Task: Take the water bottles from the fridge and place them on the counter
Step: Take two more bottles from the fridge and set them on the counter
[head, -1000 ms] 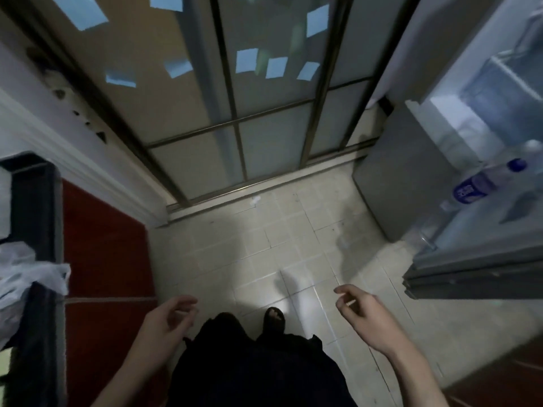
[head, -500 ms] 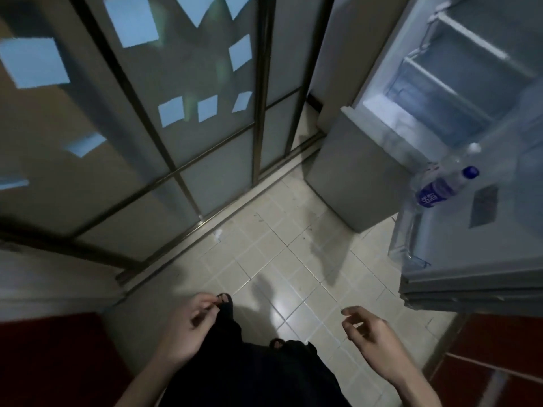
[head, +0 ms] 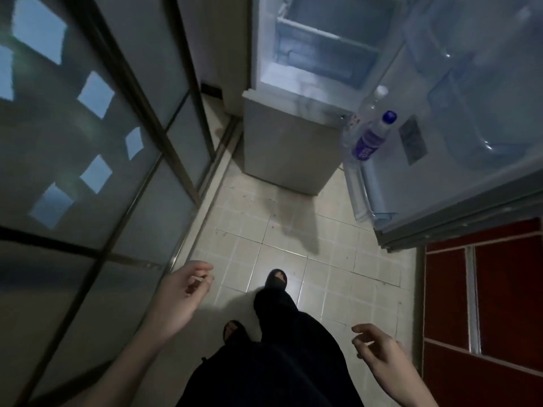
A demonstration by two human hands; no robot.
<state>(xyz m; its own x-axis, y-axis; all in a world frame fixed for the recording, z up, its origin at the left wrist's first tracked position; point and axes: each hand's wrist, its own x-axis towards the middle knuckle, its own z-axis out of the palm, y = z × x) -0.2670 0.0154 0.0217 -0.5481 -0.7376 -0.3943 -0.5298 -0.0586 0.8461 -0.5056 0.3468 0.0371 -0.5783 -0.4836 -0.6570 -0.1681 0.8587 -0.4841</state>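
- Clear plastic, blue cap and purple label: one water bottle (head: 370, 136) stands in the lower shelf of the open fridge door (head: 458, 160), with a second, white-capped bottle (head: 370, 105) touching it on the side nearer the fridge (head: 293, 136) body.
- Our left hand (head: 179, 298) and right hand (head: 379, 351) hang low over the tiled floor (head: 293, 245), well apart from that shelf, fingers loosely curled and holding nothing.
- We expect thin, squeezable walls, perhaps damp and slick with cold, so we would wrap the labelled middle, not the cap.
- How full or heavy they are we cannot tell.
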